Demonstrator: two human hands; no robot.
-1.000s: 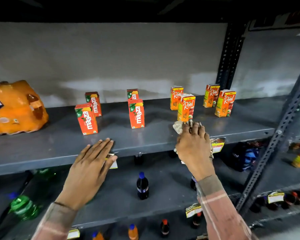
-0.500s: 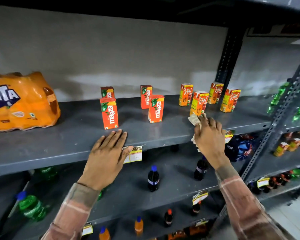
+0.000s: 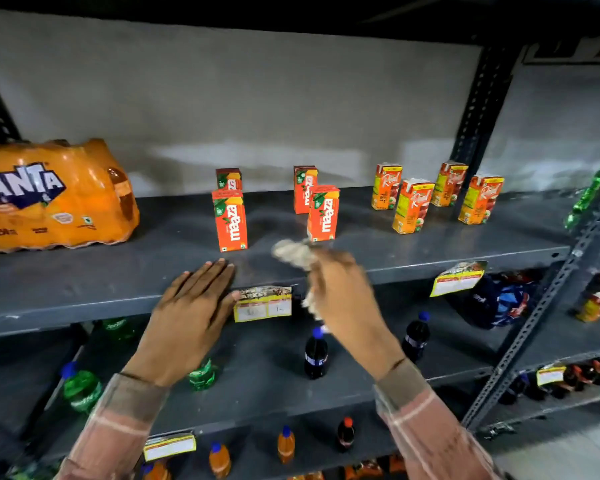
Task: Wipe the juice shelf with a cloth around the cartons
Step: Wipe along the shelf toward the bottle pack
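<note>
My right hand grips the cloth on the shelf, just near of a Maaza carton. My left hand lies flat, fingers spread, on the shelf's near edge.

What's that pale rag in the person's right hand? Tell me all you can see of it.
The cloth is a pale grey-white rag, crumpled and blurred. The right hand grips it, one bunch sticking out ahead of the fingers on the grey shelf, just before a red Maaza carton. Whether it touches the carton is unclear. A second bit hangs under the hand past the shelf's edge.
</note>
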